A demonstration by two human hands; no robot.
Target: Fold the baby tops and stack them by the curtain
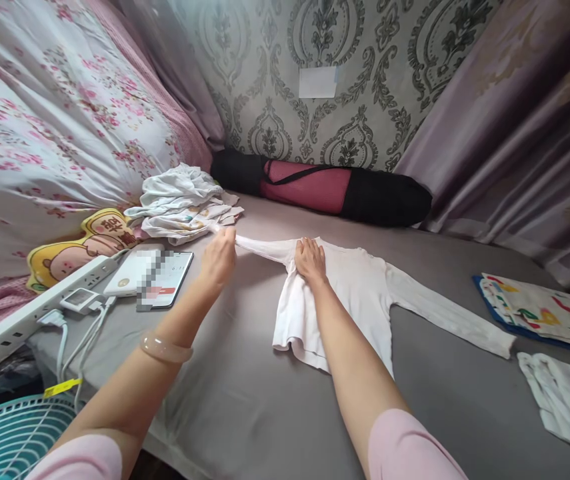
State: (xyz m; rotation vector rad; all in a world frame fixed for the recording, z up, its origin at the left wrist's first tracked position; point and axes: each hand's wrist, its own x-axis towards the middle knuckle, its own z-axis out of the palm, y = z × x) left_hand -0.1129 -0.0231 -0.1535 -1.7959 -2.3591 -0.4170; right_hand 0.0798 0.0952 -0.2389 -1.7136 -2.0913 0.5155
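Observation:
A small white long-sleeved shirt point(352, 293) lies on the grey bed sheet point(245, 387), its right-hand sleeve stretched out over the sheet. My left hand point(219, 257) is closed around the end of the other sleeve, pulling it taut and slightly raised; the cuff is mostly hidden in my fingers. Flat on the shirt's shoulder rests my right hand point(311, 260), fingers stretched out. The lower left part of the shirt is bunched in folds. Just behind my left hand sits a heap of crumpled light clothes point(182, 200).
A black and pink long bag point(309, 187) lies along the wall. On the left are a phone point(172, 280), a power bank point(132, 270), a power strip point(39, 307), cables and a fan point(9, 440). Folded patterned cloth point(545, 310) and white clothing point(565, 400) lie right.

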